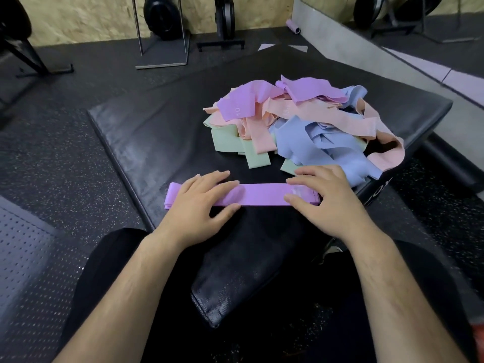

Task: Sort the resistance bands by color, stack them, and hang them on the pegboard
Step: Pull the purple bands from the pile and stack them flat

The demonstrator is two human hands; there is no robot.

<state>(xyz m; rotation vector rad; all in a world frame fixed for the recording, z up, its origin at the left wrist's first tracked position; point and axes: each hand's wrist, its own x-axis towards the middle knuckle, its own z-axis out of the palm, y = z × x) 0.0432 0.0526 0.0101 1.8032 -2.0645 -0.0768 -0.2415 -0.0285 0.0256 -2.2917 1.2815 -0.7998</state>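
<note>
A flat stack of purple resistance bands [262,195] lies across the near part of a black padded mat [157,132]. My left hand [201,203] rests palm down on the stack's left half, fingers spread. My right hand [324,197] presses flat on its right end. Behind the stack sits a jumbled pile of bands [301,127]: purple ones [309,90] on top, pink ones [262,132], blue ones [322,145] and green ones [233,142] underneath. A dark perforated pegboard [23,263] lies at the lower left.
The mat sits on a black speckled rubber floor [78,82]. Weight plates on metal stands [165,32] line the plywood back wall. A pink foam roller [293,26] lies at the back right. My knees in black shorts [104,271] frame the mat's near corner.
</note>
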